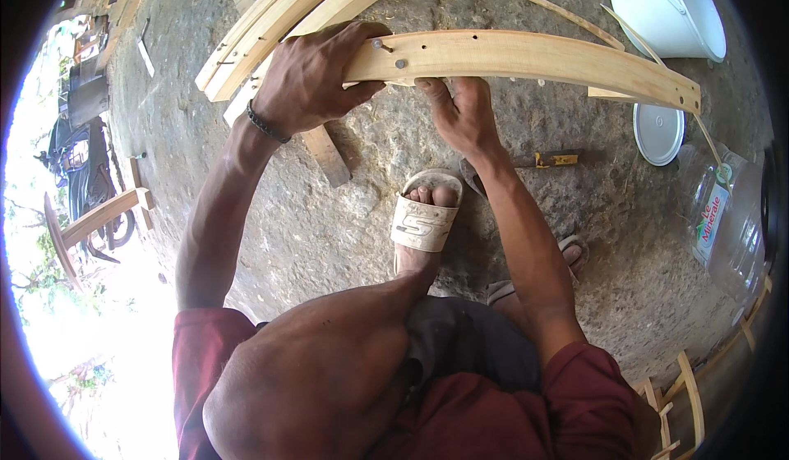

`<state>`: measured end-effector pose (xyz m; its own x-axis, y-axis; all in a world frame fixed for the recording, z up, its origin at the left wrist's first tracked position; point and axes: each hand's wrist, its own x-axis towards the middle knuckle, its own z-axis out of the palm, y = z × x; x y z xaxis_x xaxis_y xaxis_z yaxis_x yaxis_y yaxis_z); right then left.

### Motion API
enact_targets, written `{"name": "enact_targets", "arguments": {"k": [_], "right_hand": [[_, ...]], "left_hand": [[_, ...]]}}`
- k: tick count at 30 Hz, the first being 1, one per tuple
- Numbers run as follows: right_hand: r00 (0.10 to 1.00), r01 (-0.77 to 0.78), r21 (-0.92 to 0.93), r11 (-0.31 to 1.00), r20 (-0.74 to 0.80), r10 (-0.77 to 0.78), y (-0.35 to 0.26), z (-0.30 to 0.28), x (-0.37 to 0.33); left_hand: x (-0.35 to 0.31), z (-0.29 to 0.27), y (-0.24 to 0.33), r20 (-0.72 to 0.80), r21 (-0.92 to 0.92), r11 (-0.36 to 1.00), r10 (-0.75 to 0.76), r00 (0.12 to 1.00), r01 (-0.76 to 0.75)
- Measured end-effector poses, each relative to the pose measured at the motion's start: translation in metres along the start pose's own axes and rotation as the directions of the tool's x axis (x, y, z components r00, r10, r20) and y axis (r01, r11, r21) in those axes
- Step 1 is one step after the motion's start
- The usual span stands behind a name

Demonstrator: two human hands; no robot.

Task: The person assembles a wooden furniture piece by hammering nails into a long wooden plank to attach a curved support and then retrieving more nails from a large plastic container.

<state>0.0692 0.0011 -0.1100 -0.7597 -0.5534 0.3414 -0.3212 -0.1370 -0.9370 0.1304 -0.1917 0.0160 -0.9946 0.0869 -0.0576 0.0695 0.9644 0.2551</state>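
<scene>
A curved, pale wooden plank (526,56) stretches across the upper middle, small holes along its face. Wrapped over its left end is my left hand (316,78), with a dark bracelet at the wrist. Close to those fingers, a rusty nail (380,44) sticks out of the wood beside a grey round nail head (400,63). My right hand (462,111) grips the plank's lower edge near the middle, thumb and fingers closed; the fingertips are partly hidden behind it. More curved planks (288,29), some with nails, lie stacked at the upper left, beside my left hand.
A white bucket (662,12) lies tipped at the upper right, near its round lid (658,134) and a clear plastic jug (727,222). A yellow-handled tool (556,159) rests on the rough floor. A wood offcut (326,156) lies below my left hand; thin wood strips (534,2) lie beyond the plank.
</scene>
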Motion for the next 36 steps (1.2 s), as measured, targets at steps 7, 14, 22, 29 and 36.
{"name": "enact_targets", "arguments": {"k": [7,14,22,29,36], "right_hand": [[0.999,0.050,0.008,0.999,0.000,-0.050,0.006,0.002,-0.003],[0.995,-0.005,0.020,1.000,0.095,0.003,0.005,-0.007,-0.003],[0.992,-0.059,0.053,0.997,0.115,0.053,-0.001,-0.009,0.000],[0.990,-0.107,0.157,0.982,0.108,0.090,0.003,-0.001,-0.006],[0.990,-0.135,0.200,0.970,0.065,0.124,0.005,0.001,-0.007]], "left_hand": [[0.003,0.004,0.001,-0.083,0.013,1.000,0.008,0.997,-0.007],[0.002,0.004,0.005,-0.073,-0.036,0.999,-0.031,0.997,0.028],[0.001,0.004,0.004,-0.069,-0.020,0.999,-0.044,0.997,0.042],[0.000,0.003,0.007,-0.057,0.004,0.998,-0.059,0.997,0.060],[0.000,0.006,0.004,-0.084,-0.008,1.000,-0.018,0.996,0.018]]}}
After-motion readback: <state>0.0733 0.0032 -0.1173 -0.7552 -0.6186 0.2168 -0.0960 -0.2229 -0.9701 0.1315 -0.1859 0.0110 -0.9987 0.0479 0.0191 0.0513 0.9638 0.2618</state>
